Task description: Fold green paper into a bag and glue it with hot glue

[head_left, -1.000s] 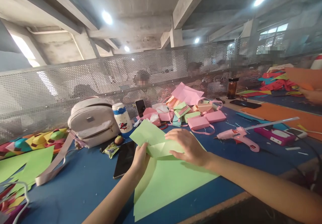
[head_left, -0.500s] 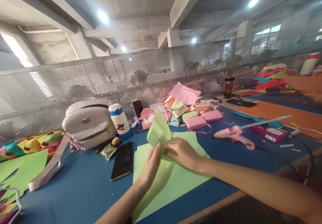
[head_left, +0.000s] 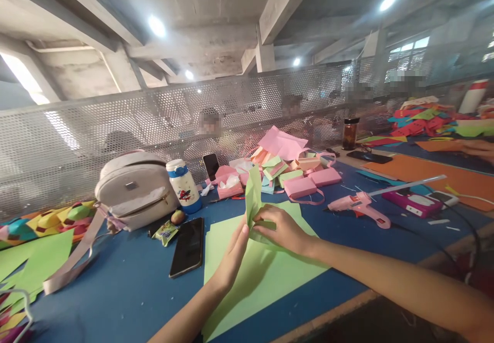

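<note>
A folded piece of light green paper [head_left: 253,191] stands upright between my two hands, seen nearly edge-on. My left hand [head_left: 232,253] grips it low on its left side, thumb pressed against the paper. With bent fingers, my right hand [head_left: 283,229] pinches a flap of the same piece from the right; the fingertips are partly hidden by the paper. Beneath both hands lie large light green sheets [head_left: 266,281] on the blue table. A black phone [head_left: 187,248] rests just left of the sheets.
A pink glue gun [head_left: 360,206] with a clear stick lies to the right, near a purple box [head_left: 412,204]. Pink and green paper boxes [head_left: 303,186] are heaped behind. A white backpack [head_left: 135,188] and a bottle [head_left: 183,186] stand at left. Another person's hand [head_left: 478,149] is far right.
The folded green paper has turned from facing me to nearly edge-on, and its top has shifted right. My hands stay close together on it. Another person's hand shows more clearly at far right.
</note>
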Motion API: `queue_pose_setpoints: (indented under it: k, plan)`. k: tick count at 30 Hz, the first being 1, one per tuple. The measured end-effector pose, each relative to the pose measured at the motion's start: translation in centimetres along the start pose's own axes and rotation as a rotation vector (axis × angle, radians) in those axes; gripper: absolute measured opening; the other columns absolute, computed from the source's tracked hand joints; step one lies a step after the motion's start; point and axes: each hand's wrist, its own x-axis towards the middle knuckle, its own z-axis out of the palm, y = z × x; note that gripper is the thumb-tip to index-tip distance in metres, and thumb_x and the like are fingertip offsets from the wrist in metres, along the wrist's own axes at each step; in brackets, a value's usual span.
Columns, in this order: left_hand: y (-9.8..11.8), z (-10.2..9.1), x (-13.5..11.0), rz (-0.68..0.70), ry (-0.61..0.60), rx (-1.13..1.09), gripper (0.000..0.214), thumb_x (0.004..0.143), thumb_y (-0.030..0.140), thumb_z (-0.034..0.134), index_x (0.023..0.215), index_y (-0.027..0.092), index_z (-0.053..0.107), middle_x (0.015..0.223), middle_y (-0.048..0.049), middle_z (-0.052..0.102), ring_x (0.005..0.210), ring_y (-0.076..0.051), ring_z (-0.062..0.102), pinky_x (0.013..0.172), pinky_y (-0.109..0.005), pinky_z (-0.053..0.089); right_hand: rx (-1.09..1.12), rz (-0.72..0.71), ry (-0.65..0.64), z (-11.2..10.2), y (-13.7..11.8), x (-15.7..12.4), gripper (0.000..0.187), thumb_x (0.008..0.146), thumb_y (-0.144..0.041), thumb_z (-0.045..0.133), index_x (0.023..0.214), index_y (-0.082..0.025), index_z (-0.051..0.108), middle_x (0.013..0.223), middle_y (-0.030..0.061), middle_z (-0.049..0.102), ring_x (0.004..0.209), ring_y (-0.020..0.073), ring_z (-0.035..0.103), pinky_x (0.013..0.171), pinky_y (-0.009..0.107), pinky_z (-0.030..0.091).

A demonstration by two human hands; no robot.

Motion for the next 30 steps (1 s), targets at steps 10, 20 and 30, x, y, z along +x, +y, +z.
queue_pose_setpoints:
  k: [10,20,30]
  plan:
    - [-0.28,-0.12,0.01,0.236,-0.056,0.357,0.052,0.101,0.035,0.045,0.152,0.032,0.035,0.16,-0.0003,0.029,0.148,-0.026,0.024,0.122,-0.043,0.024,0.323,0.129,0.012,-0.3,-1.05,0.0,0.013,0.089,-0.03,0.065,0.085,-0.019,0.068,0.086,0.0024,0.068,0.084,0.0187,0.061,0.08,0.032,0.047]
    - [-0.38,0.05,-0.13,0.352,-0.026,0.442,0.047,0.103,0.024,0.039,0.149,0.031,0.042,0.155,-0.003,0.04,0.146,-0.026,0.033,0.12,-0.046,0.028,0.306,0.05,0.084,0.06,-1.09,-0.25,0.017,0.089,-0.035,0.066,0.086,-0.019,0.067,0.082,0.0027,0.069,0.076,0.0163,0.062,0.071,0.028,0.05]
    - [0.1,-0.25,0.06,0.481,-0.057,0.731,0.046,0.1,0.015,0.038,0.142,0.03,0.048,0.144,-0.0068,0.055,0.136,-0.023,0.048,0.122,-0.052,0.018,-0.049,-0.364,0.154,-0.59,-0.56,-0.25,0.014,0.097,-0.027,0.058,0.11,-0.024,0.064,0.095,0.0045,0.073,0.08,0.0166,0.063,0.072,0.029,0.051]
